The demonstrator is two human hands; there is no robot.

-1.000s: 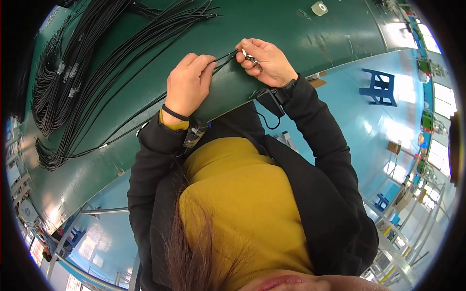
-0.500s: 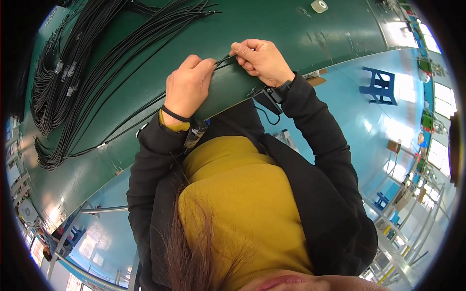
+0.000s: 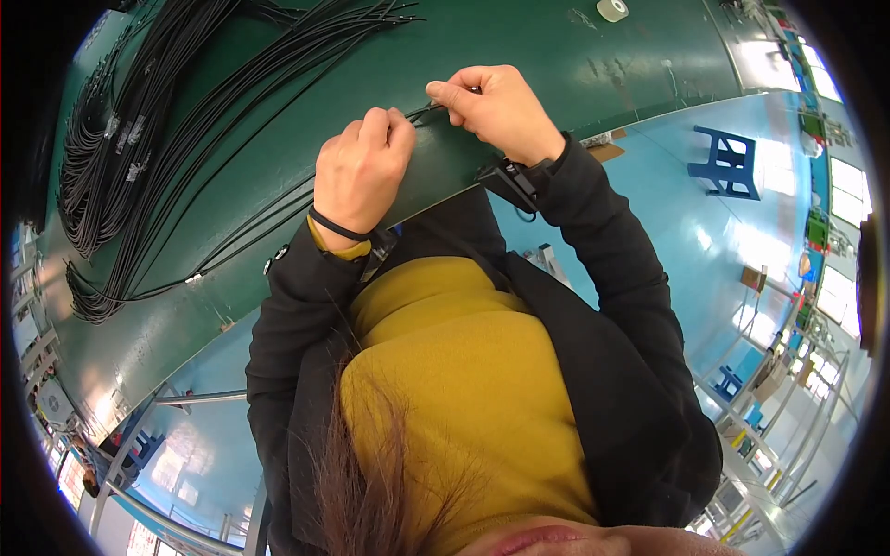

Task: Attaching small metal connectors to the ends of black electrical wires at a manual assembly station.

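Observation:
My left hand [image 3: 363, 170] is closed around a few thin black cables [image 3: 269, 219] that run back to the left over the green table. Their short ends stick out past its fingertips toward my right hand [image 3: 496, 109], which pinches the end of the cables between thumb and forefinger. The exact tips are hidden by its fingers. Both hands hover near the table's front edge, a small gap apart. A long loose bundle of black cables [image 3: 236, 102] curves across the table to the left, its ends fanned out at the top.
Another thick coil of tied black cables [image 3: 93, 199] lies at the far left of the green table [image 3: 556, 79]. A white tape roll [image 3: 612, 10] sits at the back. Blue stools [image 3: 725, 163] stand on the blue floor to the right. A dark device is strapped at my right wrist.
My right hand has shifted slightly left and up, closer to my left hand. My left hand's fingers have turned a little over the cables, with its grip kept.

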